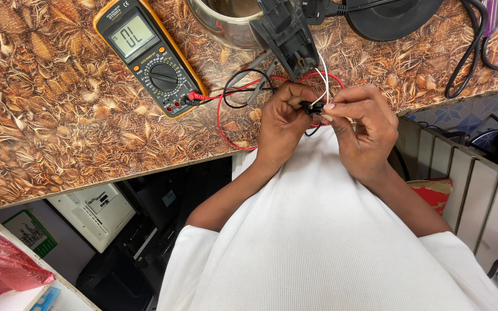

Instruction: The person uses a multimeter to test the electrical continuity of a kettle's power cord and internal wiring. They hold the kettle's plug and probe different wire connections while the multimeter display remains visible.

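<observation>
My left hand and my right hand meet over the front edge of the patterned brown worktop. Together their fingertips pinch a small black part with white wires running up from it to a dark plastic kettle handle. A red lead and a black lead loop from a yellow-cased multimeter toward my hands. Two probe tips lie on the worktop just above my left hand.
A steel kettle body stands at the back, beside a round black base with black cables. Under the worktop sit a white box, a red bag and dark clutter. A slatted white panel is on the right.
</observation>
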